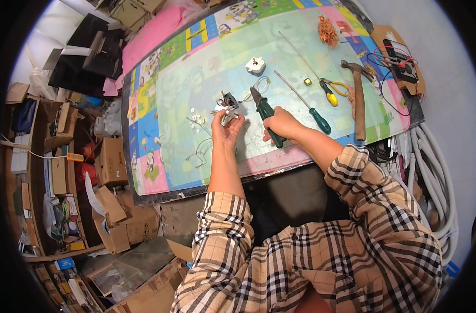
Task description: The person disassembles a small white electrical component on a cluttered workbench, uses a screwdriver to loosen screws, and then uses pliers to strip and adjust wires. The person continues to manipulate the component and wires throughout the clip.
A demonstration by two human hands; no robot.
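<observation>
My left hand (226,131) is closed around a small mechanical part (228,101) of black plastic and pale metal; its exact kind is unclear. My right hand (284,125) grips green-handled pliers (264,108), their dark jaws pointing up and away, just right of that part. Beyond them, thin coloured wires (260,83) trail over the mat near a white round component (255,65). Several small white pieces (197,119) and loose thin wires (199,151) lie left of my left hand.
Right of the pliers lie a green-handled screwdriver (318,120), a yellow-handled screwdriver (329,95), yellow-handled pliers (338,88), a small yellow block (307,82) and a hammer (358,104). Copper wire (327,32) sits far right. Cardboard boxes (113,161) and shelves stand left of the table.
</observation>
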